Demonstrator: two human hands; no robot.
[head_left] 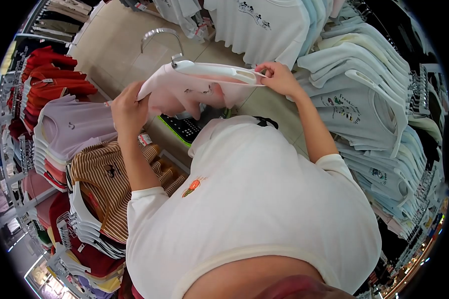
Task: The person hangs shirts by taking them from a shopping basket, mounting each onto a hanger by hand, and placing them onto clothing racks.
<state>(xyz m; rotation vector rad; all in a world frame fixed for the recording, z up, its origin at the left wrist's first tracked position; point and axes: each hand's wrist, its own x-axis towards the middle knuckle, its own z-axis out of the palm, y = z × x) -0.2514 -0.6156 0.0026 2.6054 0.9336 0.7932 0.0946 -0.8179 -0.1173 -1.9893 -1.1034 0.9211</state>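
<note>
A pale pink shirt [172, 94] with a small dark print hangs on a white hanger [214, 71] with a metal hook [160, 31] at the top. My left hand [129, 109] grips the shirt's left shoulder edge, fingers closed on the cloth. At the other shoulder, my right hand [277, 78] pinches the fabric beside the hanger's end. The shirt is stretched between both hands, in front of my body. Its lower part hangs out of sight behind my white top.
Racks of clothes stand on both sides: red shirts [45, 84], a lilac shirt [75, 124] and a striped shirt [110, 174] at left, grey shirts [354, 109] at right. White shirts [259, 30] hang ahead. Tiled floor [110, 45] shows between them.
</note>
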